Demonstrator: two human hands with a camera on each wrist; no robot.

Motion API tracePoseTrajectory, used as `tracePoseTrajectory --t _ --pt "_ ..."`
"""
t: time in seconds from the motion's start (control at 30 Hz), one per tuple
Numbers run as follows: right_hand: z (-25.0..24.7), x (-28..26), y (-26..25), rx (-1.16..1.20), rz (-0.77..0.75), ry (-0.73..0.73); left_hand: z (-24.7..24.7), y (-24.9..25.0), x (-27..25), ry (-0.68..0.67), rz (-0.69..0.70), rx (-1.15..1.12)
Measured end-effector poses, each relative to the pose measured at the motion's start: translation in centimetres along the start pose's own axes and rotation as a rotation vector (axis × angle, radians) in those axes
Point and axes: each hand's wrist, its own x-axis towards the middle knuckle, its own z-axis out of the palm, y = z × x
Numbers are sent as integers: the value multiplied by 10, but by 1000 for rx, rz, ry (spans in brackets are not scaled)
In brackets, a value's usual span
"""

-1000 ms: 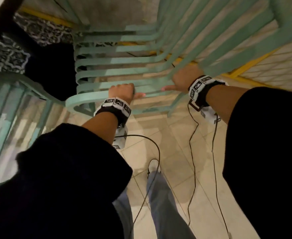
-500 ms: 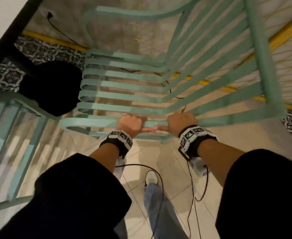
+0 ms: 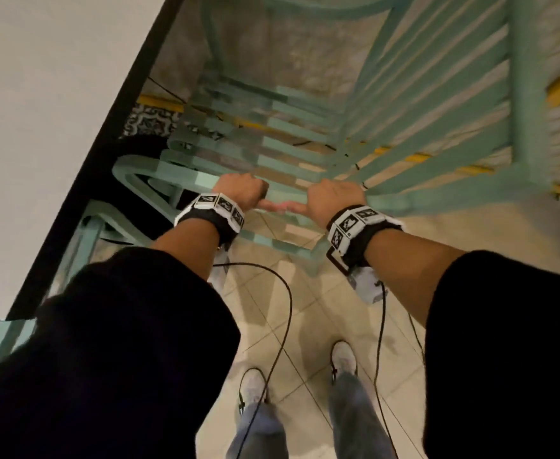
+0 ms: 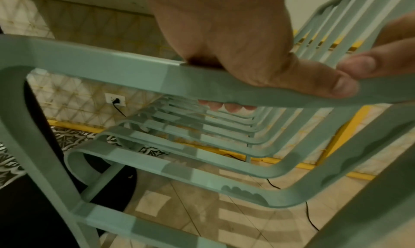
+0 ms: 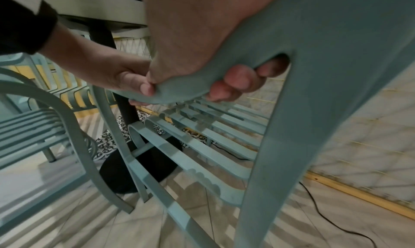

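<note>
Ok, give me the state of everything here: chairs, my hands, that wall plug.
Green chair: gripped by its top rail, seat empty.
Left hand: curled round the rail.
Right hand: curled round the rail.
Wall plug: plugged in.
Second chair: standing on the floor.

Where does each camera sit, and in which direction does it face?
Head: above, facing down; left hand and right hand grip the top rail of the green chair; sleeves, shoes show.
Left wrist: under the left hand, facing along the slats; its palm and the right thumb show.
Right wrist: under the right hand, facing the black table leg; the left hand shows.
Shared: both hands, one rail.
</note>
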Motion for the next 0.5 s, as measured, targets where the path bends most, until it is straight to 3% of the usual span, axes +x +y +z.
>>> tracePoseTrajectory --t 0.17,0.5 --pt "-15 26 -23 -41 -14 49 1 -37 10 38 -16 -29" --pt "-29 47 -17 -96 -11 11 -3 -43 22 110 -41 -74"
